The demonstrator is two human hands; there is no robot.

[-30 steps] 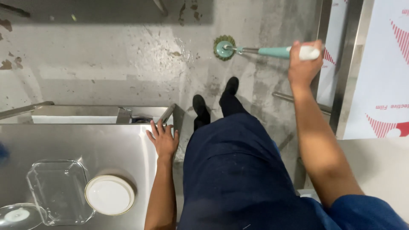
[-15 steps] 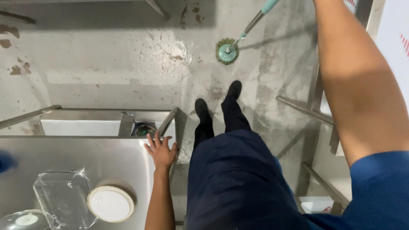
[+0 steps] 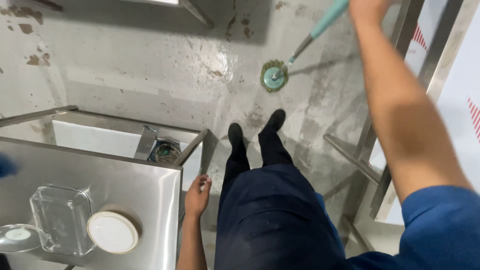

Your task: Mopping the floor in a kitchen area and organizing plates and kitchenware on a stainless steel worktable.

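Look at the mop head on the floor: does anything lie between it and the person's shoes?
Nothing visible does. Between the mop head and the shoes lies only bare, wet floor. The right hand holds the mop handle.

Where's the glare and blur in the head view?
Head view: glare on the wet floor left of the mop head; right forearm close and motion-blurred; right hand cut by the top edge; wide-angle bend in the table edge, where the left hand rests.
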